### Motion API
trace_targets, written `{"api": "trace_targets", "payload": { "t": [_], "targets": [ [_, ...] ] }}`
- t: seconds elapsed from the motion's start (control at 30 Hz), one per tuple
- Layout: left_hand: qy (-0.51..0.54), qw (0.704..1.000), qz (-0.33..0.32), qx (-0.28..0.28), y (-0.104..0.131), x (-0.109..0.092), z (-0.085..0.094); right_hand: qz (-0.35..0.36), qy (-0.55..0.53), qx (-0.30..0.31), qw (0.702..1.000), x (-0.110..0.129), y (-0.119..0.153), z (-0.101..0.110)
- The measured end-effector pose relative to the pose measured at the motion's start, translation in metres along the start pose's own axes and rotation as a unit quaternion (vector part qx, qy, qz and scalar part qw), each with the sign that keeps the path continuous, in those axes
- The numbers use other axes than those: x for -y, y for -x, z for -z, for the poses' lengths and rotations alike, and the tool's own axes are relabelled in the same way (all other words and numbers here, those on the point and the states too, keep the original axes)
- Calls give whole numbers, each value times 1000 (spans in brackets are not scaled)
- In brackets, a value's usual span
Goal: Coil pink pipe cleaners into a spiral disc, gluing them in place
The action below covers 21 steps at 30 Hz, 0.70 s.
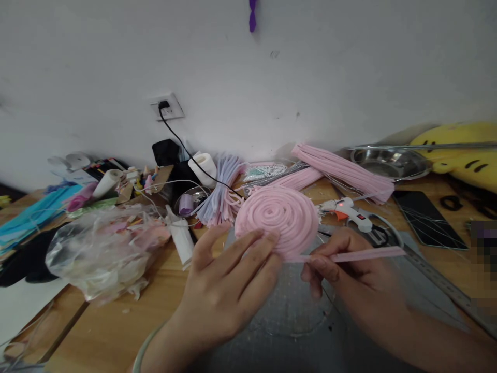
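A flat round coil of pink pipe cleaners [289,217] is in the middle of the view, wound in a spiral with its face toward me. My left hand [229,285] steadies it, fingers laid over its lower left face and thumb at its left edge. From the bottom of the coil a loose pink pipe cleaner [368,254] runs out to the right. My right hand [349,274] pinches this strand between thumb and forefinger, close to the coil. Just beyond that hand lies a white glue gun [355,215] with an orange trigger and a lit red switch.
Bundles of pink pipe cleaners [345,171] and pale blue ones [223,186] lie along the wall. A clear plastic bag [112,248] sits left. A phone [429,217], a metal ruler [446,290] and a steel bowl [392,160] are right. A black cord [182,147] hangs from the socket.
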State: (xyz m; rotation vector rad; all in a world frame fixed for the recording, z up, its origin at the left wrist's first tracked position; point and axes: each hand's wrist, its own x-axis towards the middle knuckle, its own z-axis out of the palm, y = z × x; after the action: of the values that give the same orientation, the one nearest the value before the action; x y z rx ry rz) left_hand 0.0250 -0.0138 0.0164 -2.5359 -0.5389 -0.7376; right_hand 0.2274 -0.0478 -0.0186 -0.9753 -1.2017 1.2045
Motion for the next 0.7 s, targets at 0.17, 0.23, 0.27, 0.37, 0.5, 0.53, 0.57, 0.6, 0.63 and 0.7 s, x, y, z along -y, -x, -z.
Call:
{"api": "trace_targets", "payload": {
  "t": [0.17, 0.23, 0.27, 0.37, 0.5, 0.53, 0.57, 0.6, 0.63, 0.7],
  "targets": [
    [34, 999, 16, 17, -1, 0, -3, -11, 8, 6, 1000, 2, 0, 0],
    [65, 997, 48, 13, -1, -1, -4, -11, 28, 10, 999, 5, 1, 1],
    [85, 994, 71, 11, -1, -2, -5, -6, 53, 12, 998, 8, 1, 3],
    [132, 985, 111, 8, -1, -4, -7, 39, 182, 17, 982, 17, 0, 10],
    [122, 988, 90, 6, 0, -6, -8, 106, 322, 15, 941, 28, -7, 23],
    [119, 989, 89, 5, -1, -6, -8, 110, 333, 15, 936, 29, -9, 26],
    [117, 989, 89, 6, -1, -7, -8, 108, 333, 13, 936, 30, -11, 29],
    [115, 989, 90, 6, -2, -7, -8, 101, 325, 7, 940, 30, -14, 31],
    [113, 989, 91, 5, -2, -8, -8, 91, 309, -2, 947, 30, -16, 34],
    [110, 990, 91, 3, -3, -9, -8, 64, 273, -15, 960, 29, -20, 38]
  ]
}}
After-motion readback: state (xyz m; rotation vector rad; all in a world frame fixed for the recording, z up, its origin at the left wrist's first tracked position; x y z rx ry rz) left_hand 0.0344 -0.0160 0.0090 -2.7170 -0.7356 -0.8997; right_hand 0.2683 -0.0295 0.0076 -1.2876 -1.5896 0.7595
